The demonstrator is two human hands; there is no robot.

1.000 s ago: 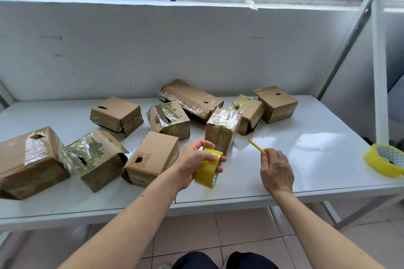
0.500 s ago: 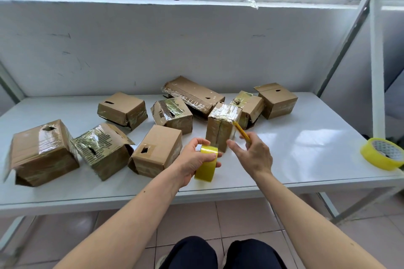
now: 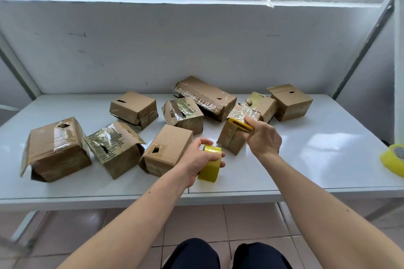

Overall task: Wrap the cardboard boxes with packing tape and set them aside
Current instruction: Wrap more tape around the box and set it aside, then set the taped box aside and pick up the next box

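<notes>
A: left hand (image 3: 200,156) nearest, fingers curled round the yellow tape roll (image 3: 210,164), held on edge just above the table (image 3: 306,166), ready to feed

B: right hand (image 3: 263,137)?

A: just behind the roll, gripping a yellow cutter (image 3: 240,125) against the upright taped box (image 3: 237,132), probably to slice the strip

B: other boxes?

A: plain box (image 3: 167,150) left of the roll, rest spread behind it; spare roll (image 3: 392,159) far right of it

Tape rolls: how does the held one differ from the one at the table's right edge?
The held roll is gripped by the left hand, near the front middle; the edge roll lies untouched, partly cut off by the frame. The held roll shows its outer band; the edge roll shows its core opening. Both are yellow.
</notes>
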